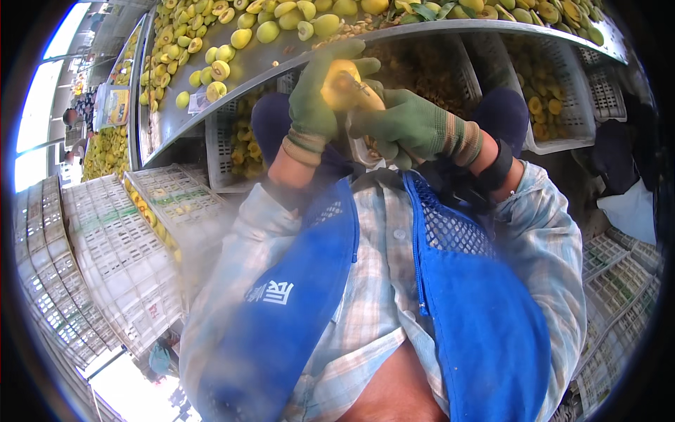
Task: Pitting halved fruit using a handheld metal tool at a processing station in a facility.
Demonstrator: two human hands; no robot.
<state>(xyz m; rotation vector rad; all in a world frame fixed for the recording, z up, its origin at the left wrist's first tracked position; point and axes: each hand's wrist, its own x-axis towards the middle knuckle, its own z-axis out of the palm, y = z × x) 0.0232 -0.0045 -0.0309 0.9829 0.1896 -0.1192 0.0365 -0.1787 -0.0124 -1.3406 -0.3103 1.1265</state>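
Observation:
My left hand (319,97), in a green knit glove with a tan cuff, holds a yellow stone fruit (337,89) that is cut open and shows a brownish middle. My right hand (411,124), gloved alike, is closed close against the fruit's lower right side; part of a tool seems to be in it, but blur hides its shape. Both hands are above my lap, just below the metal table's edge (263,84). Yellow-green fruits (268,31), some whole and some halved, lie on the table beyond them.
Under the table stand plastic crates, one with fruit halves at the left (248,142) and one at the right (546,105). Stacked white crates (121,248) rise at my left, more crates (611,285) at my right. People (74,116) are far off at the left.

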